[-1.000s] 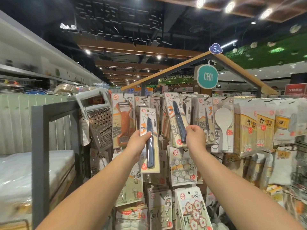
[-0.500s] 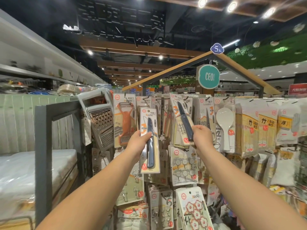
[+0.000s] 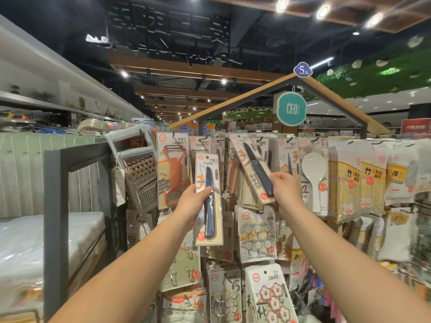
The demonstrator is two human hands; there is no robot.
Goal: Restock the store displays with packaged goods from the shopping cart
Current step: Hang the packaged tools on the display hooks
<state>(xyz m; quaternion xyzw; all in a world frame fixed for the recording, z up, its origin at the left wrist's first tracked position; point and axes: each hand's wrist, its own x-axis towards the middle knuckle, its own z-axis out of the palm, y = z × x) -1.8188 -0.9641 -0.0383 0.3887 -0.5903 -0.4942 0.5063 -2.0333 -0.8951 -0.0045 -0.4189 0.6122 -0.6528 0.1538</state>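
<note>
Both arms reach up to a hanging display of carded kitchen goods. My left hand [image 3: 194, 201] grips a carded blue folding knife [image 3: 209, 199], held upright in front of the rack. My right hand [image 3: 284, 187] pinches the lower end of a second carded knife [image 3: 253, 169], which tilts with its top to the left near a peg hook among the hanging knife packs. Whether its hole sits on the hook I cannot tell. The shopping cart is out of view.
A metal grater [image 3: 140, 173] and an orange peeler pack [image 3: 173, 171] hang to the left. Scissors packs [image 3: 288, 157], a white rice paddle [image 3: 313, 178] and yellow packs [image 3: 360, 183] hang to the right. Sticky-hook packs [image 3: 257, 236] fill the lower rows. A grey frame [image 3: 54, 206] stands at left.
My right hand has dropped lower and moved right, and its knife card now leans further to the left. My left hand and its knife have stayed about where they were.
</note>
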